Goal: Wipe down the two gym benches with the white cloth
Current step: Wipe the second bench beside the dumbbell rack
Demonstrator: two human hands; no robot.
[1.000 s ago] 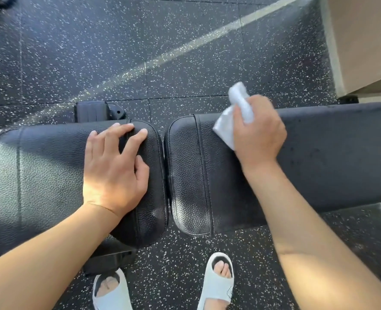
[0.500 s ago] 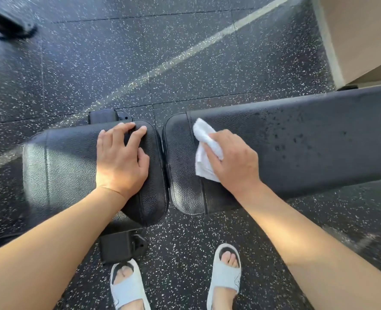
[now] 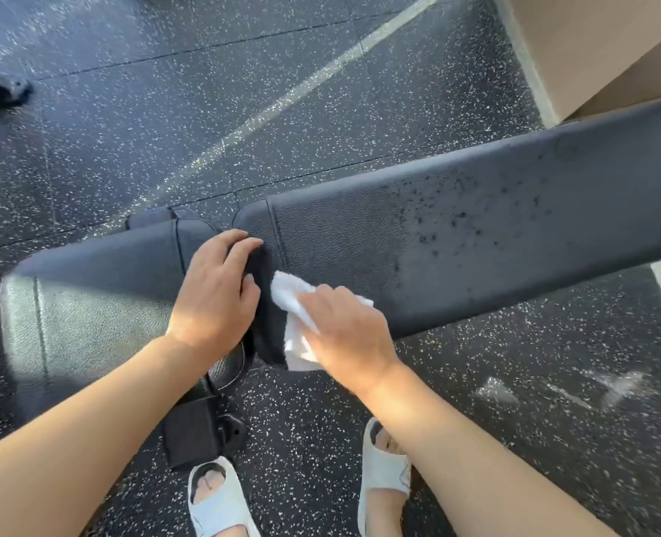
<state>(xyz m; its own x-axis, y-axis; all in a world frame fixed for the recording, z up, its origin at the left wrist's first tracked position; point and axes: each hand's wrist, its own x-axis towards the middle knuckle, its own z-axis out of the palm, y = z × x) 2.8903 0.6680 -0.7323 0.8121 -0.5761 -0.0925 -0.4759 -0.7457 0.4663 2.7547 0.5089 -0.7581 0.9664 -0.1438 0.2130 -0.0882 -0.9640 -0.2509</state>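
— So, what is lying under the hands?

— Two black padded benches are sitting end to end on the speckled floor (image 3: 135,122). The long pad (image 3: 476,234) is stretching away beyond the right fingertips, and dark droplets are dotting its far stretch. The shorter pad (image 3: 88,304) is running out to the left of the left fingers.

— And the hands?

— The left hand (image 3: 212,300) is resting flat on the shorter pad's end, fingers nearly straight and reaching over the gap between the pads, holding nothing. The right hand (image 3: 344,339) is pressing the white cloth (image 3: 290,300) onto the long pad's near end, fingers bent over it; the cloth is sticking out ahead of and beneath those fingers.

— Anything smaller?

— White sandals (image 3: 383,470) are showing below the wrists.
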